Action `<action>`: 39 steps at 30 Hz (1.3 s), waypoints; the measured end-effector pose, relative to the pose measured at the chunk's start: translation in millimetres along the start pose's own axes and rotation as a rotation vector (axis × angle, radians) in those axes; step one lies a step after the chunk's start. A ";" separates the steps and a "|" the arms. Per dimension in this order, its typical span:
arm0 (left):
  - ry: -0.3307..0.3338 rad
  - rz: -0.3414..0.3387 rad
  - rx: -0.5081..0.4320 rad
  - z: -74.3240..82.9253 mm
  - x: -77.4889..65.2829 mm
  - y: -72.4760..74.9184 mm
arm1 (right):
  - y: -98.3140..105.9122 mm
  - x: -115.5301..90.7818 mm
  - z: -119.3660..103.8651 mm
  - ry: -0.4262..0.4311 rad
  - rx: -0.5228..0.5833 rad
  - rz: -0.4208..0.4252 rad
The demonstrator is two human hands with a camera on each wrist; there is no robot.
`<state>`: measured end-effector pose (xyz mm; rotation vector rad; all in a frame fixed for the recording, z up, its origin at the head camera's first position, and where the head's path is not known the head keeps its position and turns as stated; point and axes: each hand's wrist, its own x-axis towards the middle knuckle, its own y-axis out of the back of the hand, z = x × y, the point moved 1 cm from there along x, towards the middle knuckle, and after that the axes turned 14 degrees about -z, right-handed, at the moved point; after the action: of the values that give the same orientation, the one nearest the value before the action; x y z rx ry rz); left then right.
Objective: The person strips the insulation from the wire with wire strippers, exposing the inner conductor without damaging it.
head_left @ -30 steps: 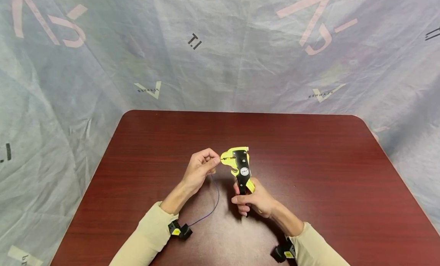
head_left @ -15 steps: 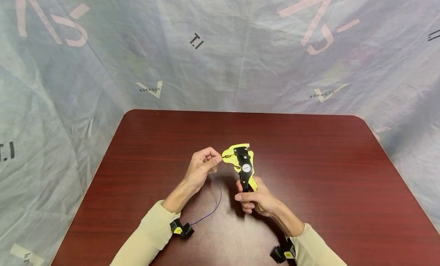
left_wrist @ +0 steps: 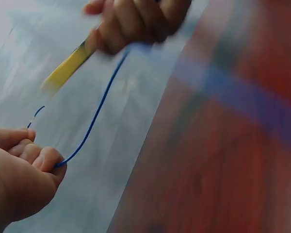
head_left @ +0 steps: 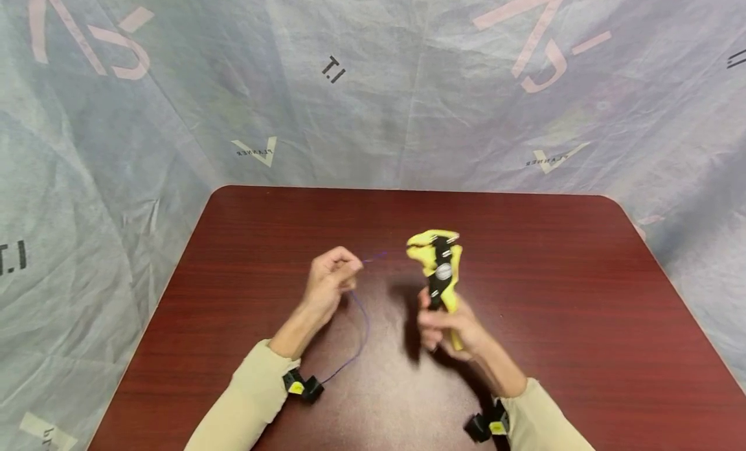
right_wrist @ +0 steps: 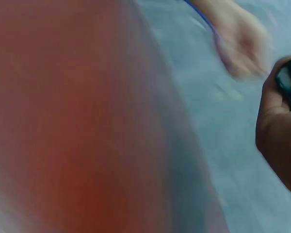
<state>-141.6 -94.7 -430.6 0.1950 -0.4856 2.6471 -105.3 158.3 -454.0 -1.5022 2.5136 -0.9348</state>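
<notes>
My left hand [head_left: 334, 279] pinches a thin blue-violet wire [head_left: 366, 328] between thumb and forefinger. A short end of it points right past the fingertips, while the rest loops down toward the left wrist. In the left wrist view this wire [left_wrist: 96, 114] shows a small pale section near its tip, just beyond the fingers. Wrapped around the handles of a yellow and black wire stripper [head_left: 444, 271], my right hand [head_left: 447, 328] holds the tool upright, jaws facing left. The stripper's head is apart from the wire end. Motion blurs the tool.
A reddish-brown table [head_left: 524, 263] lies beneath both hands. Grey printed sheeting [head_left: 373, 127] hangs behind the table and along its sides. Each wrist carries a small black camera, the left camera [head_left: 313, 389] close to the lower part of the wire.
The stripper in my right hand has moved right and slightly up, away from the wire end. My left hand has shifted a little left, and the wire's tip now shows.
</notes>
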 end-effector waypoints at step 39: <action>0.043 -0.191 0.042 10.2 -4.8 -5.7 | 1.4 -0.8 0.1 -0.088 0.025 -0.188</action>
<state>-134.2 -95.6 -420.5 0.1870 -0.3775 2.4711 -106.0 159.4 -455.0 -1.7550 2.3240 -0.8972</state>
